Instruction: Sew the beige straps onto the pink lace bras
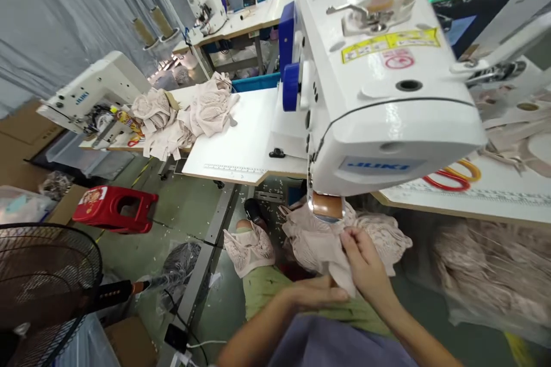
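Note:
My right hand (365,258) pinches the edge of a beige fabric piece (329,249) just below the needle area of a white JUKI sewing machine (387,120). Lower and to the left, my left hand (316,292) is slightly blurred, its fingers stretched under the hanging end of the same piece. Behind the fabric, more beige garments (379,235) are bunched beneath the machine head. Another beige lace garment (249,249) lies over my knee on the left.
Beige garments (206,106) are heaped on the white table (241,132) at left. Red and orange scissors (451,176) rest on the right tabletop. A red stool (114,209) and black fan (47,292) stand left. Bagged garments (495,269) sit lower right.

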### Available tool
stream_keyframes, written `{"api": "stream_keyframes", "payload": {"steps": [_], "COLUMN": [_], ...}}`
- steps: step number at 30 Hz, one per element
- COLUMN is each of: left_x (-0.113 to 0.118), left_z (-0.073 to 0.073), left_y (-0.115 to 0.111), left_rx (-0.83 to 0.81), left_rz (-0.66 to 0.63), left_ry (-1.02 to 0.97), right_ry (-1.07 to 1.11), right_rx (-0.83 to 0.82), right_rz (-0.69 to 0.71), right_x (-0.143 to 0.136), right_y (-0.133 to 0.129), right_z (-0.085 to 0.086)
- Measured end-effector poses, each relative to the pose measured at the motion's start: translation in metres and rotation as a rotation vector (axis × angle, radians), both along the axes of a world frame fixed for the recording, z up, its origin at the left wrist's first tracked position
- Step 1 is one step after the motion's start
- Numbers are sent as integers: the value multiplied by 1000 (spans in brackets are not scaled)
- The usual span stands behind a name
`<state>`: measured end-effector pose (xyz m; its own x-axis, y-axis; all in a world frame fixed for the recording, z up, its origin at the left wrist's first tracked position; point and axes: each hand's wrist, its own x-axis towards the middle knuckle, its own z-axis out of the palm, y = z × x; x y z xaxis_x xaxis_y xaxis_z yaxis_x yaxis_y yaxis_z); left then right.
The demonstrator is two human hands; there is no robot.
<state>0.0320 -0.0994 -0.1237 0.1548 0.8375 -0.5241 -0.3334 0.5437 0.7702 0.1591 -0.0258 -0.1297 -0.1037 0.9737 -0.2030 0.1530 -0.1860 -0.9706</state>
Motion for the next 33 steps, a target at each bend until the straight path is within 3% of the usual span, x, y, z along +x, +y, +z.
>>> {"api": "stream_keyframes", "payload": {"steps": [6,9,12,16,19,22,25,30,33], "left_x": [27,20,1,-30,-41,-45,-47,-47,-39], "left_z": [0,4,12,31,49,63,70,66,61], "left_y": [13,15,13,9,8,11,15,19,20], "left_rx": [75,57,117,128,156,146,127,96,91], "left_rz": [597,687,623,155,-122,-236,-218,69,210], "left_ry": [-213,-133,56,345,433,492,526,242,132], "right_ry": [-115,-205,-228,-289,-261,-266,-282,-372,-324], "right_rx": [160,219,206,421,406,314,308,285,426], "right_rz": [20,83,240,324,627,861,811,365,353], "right_x": [-31,-32,-20,7,17,20,24,37,35], "right_y": [-28,-30,-25,-10,1,8,13,13,3], "right_z": [4,-3,-5,5,20,32,36,35,41]}}
